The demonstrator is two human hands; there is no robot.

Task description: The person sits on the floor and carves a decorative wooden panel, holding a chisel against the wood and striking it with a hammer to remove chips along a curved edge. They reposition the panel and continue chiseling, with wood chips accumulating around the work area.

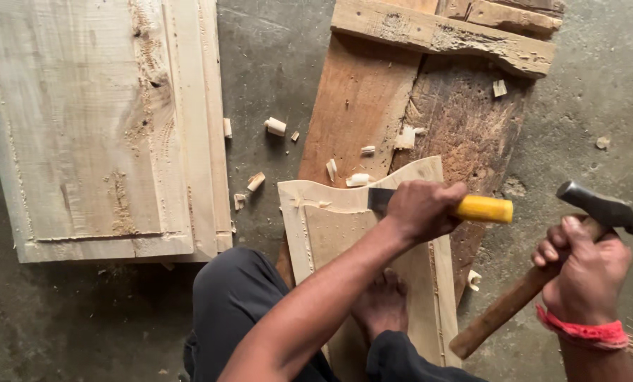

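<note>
My left hand [420, 210] grips a chisel [482, 209] with a yellow handle, its steel blade lying across a pale carved wooden piece [316, 226]. My right hand [585, 265], with a red band at the wrist, holds a hammer [599, 207] by its brown wooden handle, the dark metal head raised to the right of the chisel's butt end. My bare foot [381, 304] rests on the carved piece, and my knee in dark trousers [238, 297] is beside it.
A large pale wooden panel [97, 127] lies on the concrete floor at the left. Rough brown planks [373, 99] lie under and beyond the carved piece, with a worn batten [444, 35] across the top. Several wood chips [275, 126] are scattered between them.
</note>
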